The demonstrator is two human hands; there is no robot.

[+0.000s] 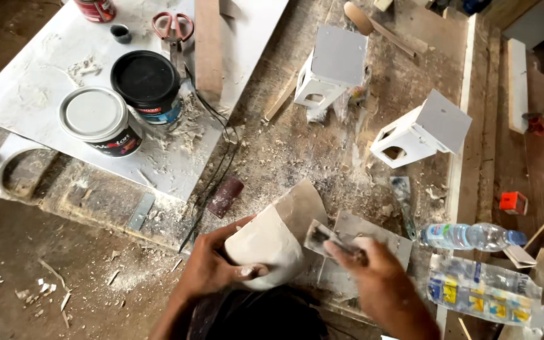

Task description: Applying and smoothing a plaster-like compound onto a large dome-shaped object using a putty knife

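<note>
Left hand: my left hand comes in from 6 o'clock, wrist bent, fingers wrapped tight round the white piece, thumb pressed along its lower edge.
Right hand: my right hand reaches in from 5 o'clock, fingers pinched shut on a putty knife, whose blade points to 10 o'clock at the piece.
White piece: a pale, rounded, cup-like shape, chalky and matt, held at bottom centre just over the bench edge; the blade tip sits just beside its right side, and I cannot tell whether they touch.
Sandpaper: a tan sheet stands behind the piece at 12 o'clock of it.
Tins: two round paint tins at 10 o'clock on a white board; one has a grey-white lid and dark label, the other a black lid and a blue and red band.
Red tin: a small one at the top edge, 11 o'clock.
Scissors: red-handled, at 12 o'clock of the black-lidded tin.
Houses: two white little box houses with cut openings, one at 12 o'clock, one at 2 o'clock.
Bottle: clear plastic with a blue cap, lying at 3 o'clock of my right hand.
Packet: a clear wrapper with blue and yellow print, at 4 o'clock.
Orange block: small, at the far right.
</note>
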